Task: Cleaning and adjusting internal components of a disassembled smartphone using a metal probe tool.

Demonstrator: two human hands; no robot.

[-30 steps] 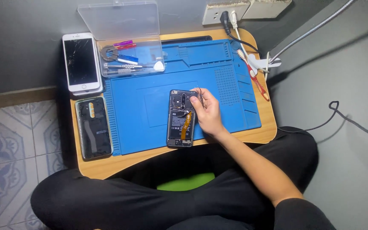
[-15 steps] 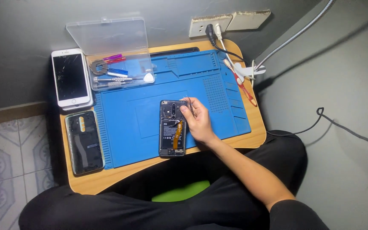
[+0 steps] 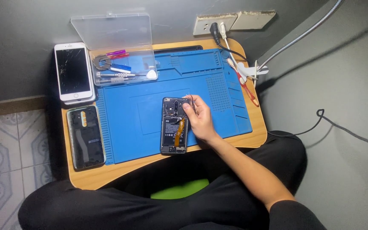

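Head view looks down at a small wooden surface [image 3: 107, 176] on a person's lap. A big blue mat [image 3: 150, 115] covers most of it. On the front part of the mat lies an opened phone [image 3: 173, 127] with its back off, so its insides and an orange strip show. The right hand [image 3: 201, 121] rests on the right side of this phone. Its fingers are curled together and the thumb touches the top of the phone. They seem to pinch a thin metal tool, but it is too small to tell for sure. The left hand is not in view.

Left of the mat lies a dark phone back cover [image 3: 85, 137]. Behind it is a white phone [image 3: 73, 71] with a cracked screen. A clear plastic box [image 3: 122, 51] with its lid up stands at the back, with small tools inside. Red-handled tweezers [image 3: 243, 83] lie on the right side of the mat.
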